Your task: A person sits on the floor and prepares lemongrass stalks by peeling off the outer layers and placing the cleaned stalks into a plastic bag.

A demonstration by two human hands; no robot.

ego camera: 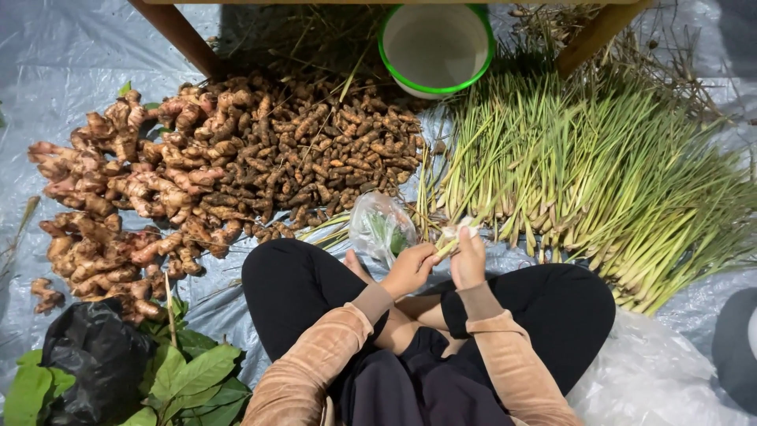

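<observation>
At the far left, a black plastic bag (95,359) lies on the grey tarpaulin (47,71) among broad green leaves (201,379). Above it spreads a heap of pale pinkish ginger roots (110,197), which runs into a heap of smaller, darker orange-brown turmeric roots (315,150); the two piles touch. Behind the turmeric, a white bowl with a green rim (436,47) sits between two slanting wooden legs (177,35).

The person sits cross-legged on the tarpaulin in black trousers and brown sleeves. Just beyond the left knee stands a small clear plastic bag (380,225) with something green inside. The left hand (410,268) is curled shut, its grip closed around the lower end of a thin bundle of lemongrass stalks (451,237) held above the lap. The right hand (468,259) is just beside it, its grip also closed on the same bundle, fingers wrapped near the pale root end.

To the right, a large pile of lemongrass (599,173) fans out across the tarpaulin, pale bases toward the person, green tips away. At the lower right, crumpled clear plastic sheeting (654,379) lies beside the right knee.
</observation>
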